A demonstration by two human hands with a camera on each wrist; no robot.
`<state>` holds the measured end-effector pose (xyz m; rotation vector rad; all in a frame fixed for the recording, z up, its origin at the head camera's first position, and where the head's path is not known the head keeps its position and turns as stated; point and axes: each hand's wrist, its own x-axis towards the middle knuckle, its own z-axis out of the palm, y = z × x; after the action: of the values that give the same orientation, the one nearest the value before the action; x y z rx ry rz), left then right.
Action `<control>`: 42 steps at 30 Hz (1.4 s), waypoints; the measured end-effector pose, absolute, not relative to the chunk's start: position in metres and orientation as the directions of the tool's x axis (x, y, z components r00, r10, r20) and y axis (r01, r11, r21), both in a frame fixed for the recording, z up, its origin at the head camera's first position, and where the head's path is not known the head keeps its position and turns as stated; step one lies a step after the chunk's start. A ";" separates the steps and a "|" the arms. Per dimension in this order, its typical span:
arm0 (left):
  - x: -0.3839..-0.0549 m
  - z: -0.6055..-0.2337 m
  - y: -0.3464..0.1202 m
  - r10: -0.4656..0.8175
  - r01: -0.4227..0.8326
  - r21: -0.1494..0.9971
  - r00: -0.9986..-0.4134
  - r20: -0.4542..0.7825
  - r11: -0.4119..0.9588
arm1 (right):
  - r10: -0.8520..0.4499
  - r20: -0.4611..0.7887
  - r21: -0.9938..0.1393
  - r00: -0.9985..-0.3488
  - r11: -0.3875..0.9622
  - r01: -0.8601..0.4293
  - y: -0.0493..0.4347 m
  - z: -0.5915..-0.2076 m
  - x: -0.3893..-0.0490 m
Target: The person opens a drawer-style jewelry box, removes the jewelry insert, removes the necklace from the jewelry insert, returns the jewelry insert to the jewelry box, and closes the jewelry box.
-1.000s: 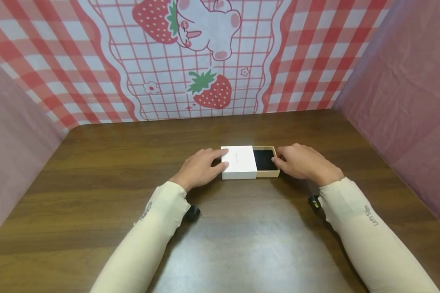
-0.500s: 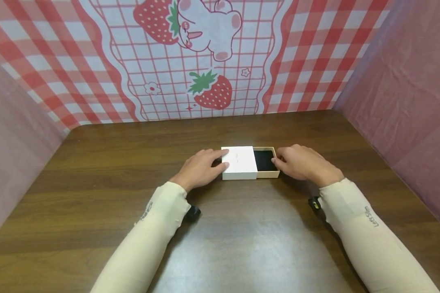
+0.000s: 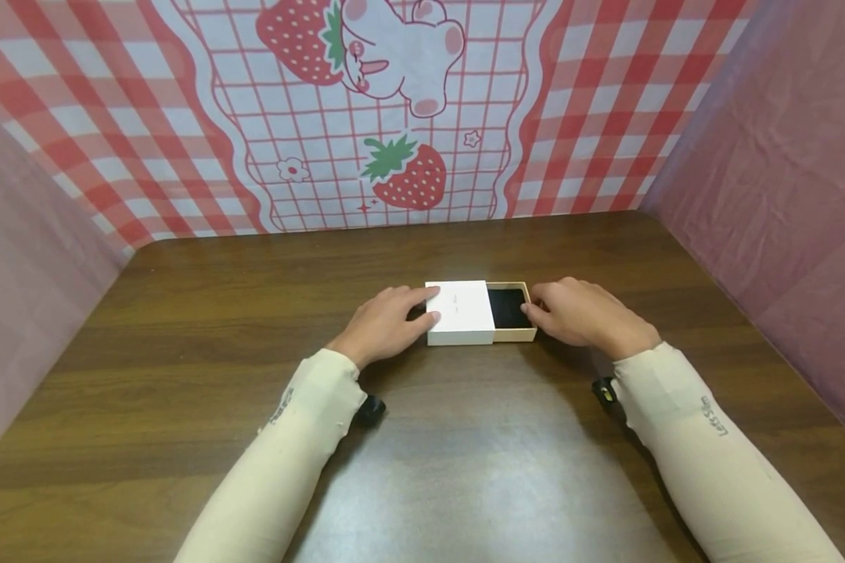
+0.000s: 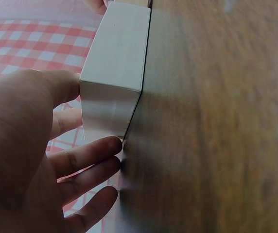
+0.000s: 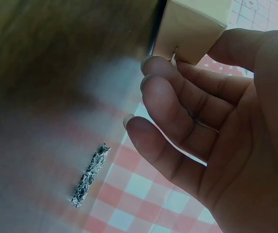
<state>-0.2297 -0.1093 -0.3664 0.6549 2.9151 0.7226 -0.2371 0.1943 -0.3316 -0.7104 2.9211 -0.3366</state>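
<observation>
A sliding cardboard box lies on the table, its drawer partly out to the right. The white sleeve (image 3: 459, 307) has small faint print on top. Black lining (image 3: 508, 308) shows inside the tan drawer (image 3: 515, 335). My left hand (image 3: 387, 322) touches the sleeve's left end, thumb and index tips on its top; in the left wrist view the other fingers stretch beside the end face. My right hand (image 3: 583, 310) pinches the drawer's right end, thumb over the rim. A thin pale tab (image 5: 174, 58) sticks out of that end, close to my fingertips.
The wooden table (image 3: 253, 274) reaches a red-and-white checked cloth (image 3: 598, 102) with strawberries at the back. Pinkish curtains (image 3: 767, 180) hang at both sides. In the right wrist view a speckled silvery strip (image 5: 91, 174), kind unclear, appears near the cloth.
</observation>
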 end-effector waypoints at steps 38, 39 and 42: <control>-0.229 -0.367 -0.109 0.419 0.384 0.467 -0.907 0.031 0.797 | -0.484 -0.027 -0.230 -0.875 0.855 -0.466 0.192 -0.335 -0.237; -0.229 -0.367 -0.109 0.419 0.385 0.464 -0.907 0.032 0.798 | -0.483 -0.027 -0.228 -0.875 0.855 -0.465 0.192 -0.335 -0.237; -0.230 -0.367 -0.109 0.420 0.389 0.456 -0.907 0.036 0.801 | -0.486 -0.027 -0.220 -0.874 0.855 -0.469 0.192 -0.335 -0.237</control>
<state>-0.2295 -0.1091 -0.3671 0.6557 2.9173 0.7161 -0.2368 0.1921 -0.3346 -0.7597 2.9475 -0.3184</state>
